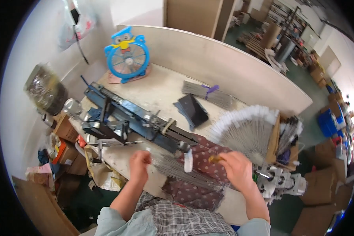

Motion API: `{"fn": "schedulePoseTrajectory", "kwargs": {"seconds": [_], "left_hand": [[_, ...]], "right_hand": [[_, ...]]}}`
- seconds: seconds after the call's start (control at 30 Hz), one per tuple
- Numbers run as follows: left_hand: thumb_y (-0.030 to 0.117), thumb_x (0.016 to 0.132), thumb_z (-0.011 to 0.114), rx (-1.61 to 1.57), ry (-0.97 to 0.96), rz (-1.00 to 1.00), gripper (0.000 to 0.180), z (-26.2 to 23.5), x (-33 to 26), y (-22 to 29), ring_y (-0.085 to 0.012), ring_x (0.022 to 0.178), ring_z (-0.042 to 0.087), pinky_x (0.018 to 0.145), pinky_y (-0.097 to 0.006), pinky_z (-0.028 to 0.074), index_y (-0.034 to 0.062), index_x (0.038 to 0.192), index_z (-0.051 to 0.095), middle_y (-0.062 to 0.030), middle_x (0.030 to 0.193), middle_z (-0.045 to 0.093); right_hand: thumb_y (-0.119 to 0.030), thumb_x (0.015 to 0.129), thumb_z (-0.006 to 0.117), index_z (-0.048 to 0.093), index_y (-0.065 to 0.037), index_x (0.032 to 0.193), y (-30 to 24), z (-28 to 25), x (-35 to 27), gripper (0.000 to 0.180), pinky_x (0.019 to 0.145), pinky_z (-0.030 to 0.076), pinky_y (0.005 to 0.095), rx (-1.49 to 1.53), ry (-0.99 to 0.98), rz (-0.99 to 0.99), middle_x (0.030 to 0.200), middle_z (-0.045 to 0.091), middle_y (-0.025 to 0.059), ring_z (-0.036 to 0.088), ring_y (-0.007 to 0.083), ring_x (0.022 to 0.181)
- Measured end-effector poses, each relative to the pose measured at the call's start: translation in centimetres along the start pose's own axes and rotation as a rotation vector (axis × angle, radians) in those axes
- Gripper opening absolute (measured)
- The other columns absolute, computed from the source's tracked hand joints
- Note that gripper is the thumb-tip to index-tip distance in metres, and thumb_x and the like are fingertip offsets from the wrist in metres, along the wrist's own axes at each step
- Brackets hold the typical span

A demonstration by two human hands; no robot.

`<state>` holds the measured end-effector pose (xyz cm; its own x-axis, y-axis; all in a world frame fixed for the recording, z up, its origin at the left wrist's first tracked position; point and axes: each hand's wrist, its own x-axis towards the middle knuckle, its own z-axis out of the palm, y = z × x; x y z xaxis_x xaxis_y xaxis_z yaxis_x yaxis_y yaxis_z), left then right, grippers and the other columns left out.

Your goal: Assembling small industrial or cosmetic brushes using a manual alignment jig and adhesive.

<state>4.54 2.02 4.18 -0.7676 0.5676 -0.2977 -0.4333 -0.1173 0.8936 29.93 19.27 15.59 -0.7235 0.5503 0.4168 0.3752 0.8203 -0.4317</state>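
Observation:
My left hand is closed near the left end of a bundle of thin grey metal rods that lies across a dotted maroon cloth. My right hand pinches a small brass-coloured piece over the same cloth. A thin wire seems to run from the brass piece up toward the blue metal jig, which crosses the bench diagonally. A white tube-like piece stands just in front of the jig's near end.
A fan of white-tipped rods lies right of the jig, another tied rod bundle farther back, with a dark tray. A blue owl-shaped fan stands at the bench's back. A small grey machine sits at right. Boxes crowd the left floor.

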Motion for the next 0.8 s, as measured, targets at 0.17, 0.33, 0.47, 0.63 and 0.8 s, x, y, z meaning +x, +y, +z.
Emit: {"fn": "schedulePoseTrajectory", "kwargs": {"seconds": [0.17,0.33,0.47,0.63,0.8], "left_hand": [[0.014,0.087,0.057,0.03,-0.512,-0.219,0.016,11.9,-6.0,-1.0,-0.0118,0.064,0.055,0.06,-0.025,0.044,-0.0006,0.083,0.062,-0.0064,0.074,0.062],[0.017,0.09,0.055,0.049,-0.601,-0.188,0.018,15.7,-5.6,-3.5,-0.008,0.064,0.053,0.058,-0.022,0.043,0.0008,0.091,0.062,-0.0042,0.077,0.062],[0.017,0.09,0.056,0.062,-0.556,-0.137,0.017,17.0,-5.9,-4.4,-0.0082,0.062,0.053,0.057,-0.022,0.042,0.0011,0.093,0.062,-0.002,0.076,0.06],[0.019,0.089,0.058,-0.001,-0.446,-0.131,0.016,16.3,-6.1,-3.4,-0.0068,0.062,0.051,0.056,-0.021,0.04,0.0032,0.093,0.062,-0.0014,0.08,0.06],[0.02,0.089,0.058,-0.033,-0.344,-0.167,0.016,15.4,-5.7,-2.3,-0.0063,0.062,0.05,0.056,-0.021,0.04,0.0042,0.092,0.06,-0.0013,0.079,0.06]], "right_hand": [[-0.011,0.076,0.065,0.065,-0.005,0.089,2.5,-0.5,-0.2,0.014,0.064,0.047,0.0349,0.052,0.071,0.154,0.076,0.061,0.0094,0.058,0.0281,0.071],[-0.012,0.078,0.064,0.065,-0.004,0.09,3.1,-1.4,-1.6,0.015,0.063,0.045,0.0319,0.357,-0.031,0.285,0.074,0.06,0.0088,0.057,0.0236,0.069],[-0.011,0.077,0.064,0.066,-0.005,0.089,3.2,-1.6,-2.1,0.013,0.063,0.045,0.0318,0.492,-0.069,0.362,0.073,0.059,0.0086,0.056,0.0232,0.068],[-0.012,0.073,0.066,0.065,-0.006,0.083,3.2,-1.8,-1.7,0.012,0.064,0.044,0.0347,0.171,-0.007,0.093,0.073,0.06,0.0064,0.056,0.0249,0.07],[-0.014,0.072,0.066,0.064,-0.007,0.081,1.4,0.6,2.2,0.011,0.065,0.044,0.0366,-0.133,0.208,0.015,0.075,0.061,0.0047,0.057,0.0246,0.075]]}}
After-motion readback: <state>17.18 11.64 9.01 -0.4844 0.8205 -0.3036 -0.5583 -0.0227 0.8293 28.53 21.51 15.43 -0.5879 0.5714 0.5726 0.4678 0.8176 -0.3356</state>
